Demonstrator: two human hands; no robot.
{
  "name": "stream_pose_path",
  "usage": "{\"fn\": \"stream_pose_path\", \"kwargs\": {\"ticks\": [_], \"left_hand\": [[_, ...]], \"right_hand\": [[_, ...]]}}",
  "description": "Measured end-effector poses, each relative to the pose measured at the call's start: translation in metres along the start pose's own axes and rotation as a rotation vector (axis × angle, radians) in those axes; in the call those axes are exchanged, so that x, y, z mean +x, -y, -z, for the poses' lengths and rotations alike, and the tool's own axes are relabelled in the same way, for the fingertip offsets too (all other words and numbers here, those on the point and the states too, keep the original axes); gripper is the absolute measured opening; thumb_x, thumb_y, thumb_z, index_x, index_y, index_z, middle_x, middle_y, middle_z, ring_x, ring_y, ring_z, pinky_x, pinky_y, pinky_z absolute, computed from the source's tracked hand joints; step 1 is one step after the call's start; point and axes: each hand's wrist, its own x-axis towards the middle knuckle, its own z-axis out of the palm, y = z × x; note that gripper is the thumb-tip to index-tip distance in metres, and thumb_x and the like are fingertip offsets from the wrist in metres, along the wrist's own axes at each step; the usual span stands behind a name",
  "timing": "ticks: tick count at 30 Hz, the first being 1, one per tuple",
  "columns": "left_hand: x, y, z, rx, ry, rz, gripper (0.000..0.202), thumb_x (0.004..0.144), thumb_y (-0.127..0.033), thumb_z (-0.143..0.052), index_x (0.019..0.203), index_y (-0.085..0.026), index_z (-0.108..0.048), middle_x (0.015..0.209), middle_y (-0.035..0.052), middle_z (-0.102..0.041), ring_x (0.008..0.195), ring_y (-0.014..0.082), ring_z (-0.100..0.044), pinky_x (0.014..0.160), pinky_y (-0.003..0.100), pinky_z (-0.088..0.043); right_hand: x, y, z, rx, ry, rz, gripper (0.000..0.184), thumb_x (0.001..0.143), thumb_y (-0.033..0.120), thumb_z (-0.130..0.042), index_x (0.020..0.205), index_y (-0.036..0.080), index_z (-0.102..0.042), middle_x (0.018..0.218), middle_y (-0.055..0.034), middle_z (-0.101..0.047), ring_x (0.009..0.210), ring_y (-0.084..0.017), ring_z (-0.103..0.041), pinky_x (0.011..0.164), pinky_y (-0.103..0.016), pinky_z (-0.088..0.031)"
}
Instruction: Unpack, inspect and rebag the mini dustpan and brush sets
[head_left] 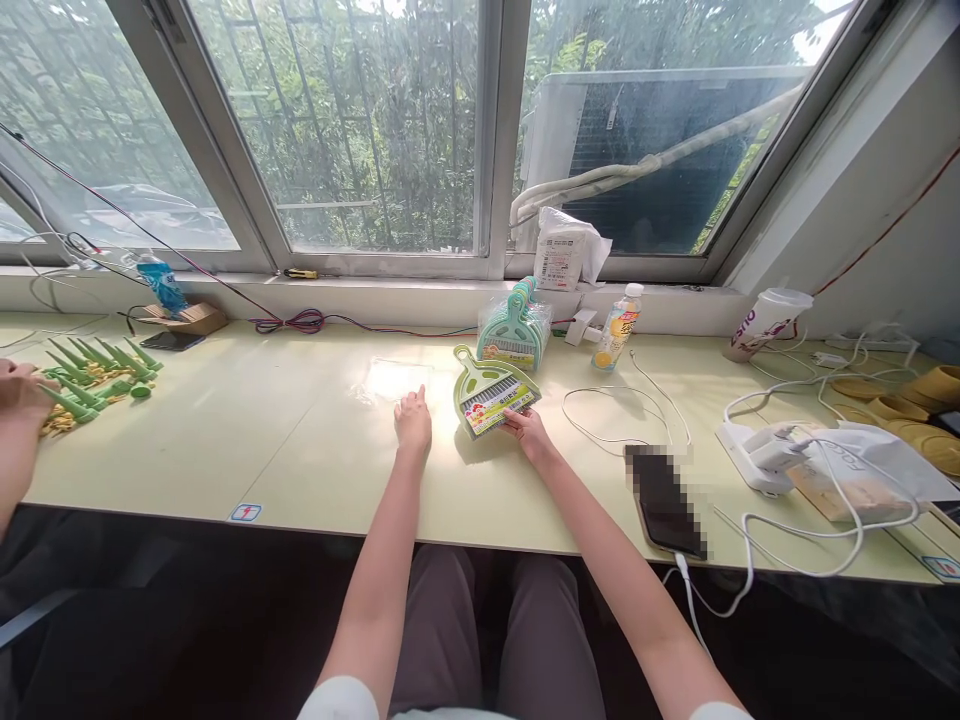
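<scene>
My right hand (529,432) grips the lower edge of a green mini dustpan-and-brush set (489,390) with a colourful label, which lies on the pale yellow-green table (300,440). To the left of the set, my left hand (413,420) rests flat on the table with fingers loosely together and nothing in it. Just beyond it lies a clear plastic bag (399,378). A stack of packaged dustpan sets (514,328) stands upright behind the one I hold.
A phone (664,500) on a white cable lies at my right, with a power strip (757,455), a white bag (862,470), a drink bottle (616,328) and a cup (765,322) nearby. Another person's hand (19,395) is at far left beside green spikes (94,368).
</scene>
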Motion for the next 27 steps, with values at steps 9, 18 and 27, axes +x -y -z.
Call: {"fn": "stream_pose_path", "kwargs": {"ticks": [9, 18, 27], "left_hand": [[-0.006, -0.018, 0.007, -0.397, 0.141, -0.139, 0.014, 0.069, -0.019, -0.069, 0.059, -0.028, -0.069, 0.064, 0.0021, -0.054, 0.072, 0.0216, -0.057, 0.120, 0.047, -0.016], [-0.004, -0.007, 0.013, -0.227, -0.119, -0.045, 0.033, 0.069, -0.001, -0.054, 0.048, -0.026, -0.047, 0.058, 0.0060, -0.045, 0.107, 0.0310, -0.053, 0.120, 0.055, -0.003], [-0.007, -0.014, -0.002, 0.041, -0.076, -0.164, 0.052, 0.084, -0.013, -0.044, 0.136, -0.013, -0.049, 0.146, 0.0205, -0.042, 0.147, 0.0325, -0.018, 0.118, 0.057, 0.000]], "right_hand": [[0.007, 0.005, 0.016, 0.046, -0.133, 0.044, 0.029, 0.066, 0.020, -0.079, 0.088, 0.020, -0.060, 0.091, -0.0032, -0.075, 0.086, -0.020, -0.073, 0.079, -0.033, -0.063], [0.012, 0.013, 0.027, 0.084, -0.223, 0.066, 0.029, 0.064, 0.016, -0.076, 0.085, 0.021, -0.057, 0.086, -0.0021, -0.074, 0.083, -0.020, -0.073, 0.076, -0.032, -0.064], [0.008, 0.014, 0.024, 0.089, -0.171, -0.013, 0.021, 0.070, 0.010, -0.071, 0.087, 0.018, -0.062, 0.086, -0.0031, -0.075, 0.075, -0.016, -0.072, 0.069, -0.026, -0.063]]}}
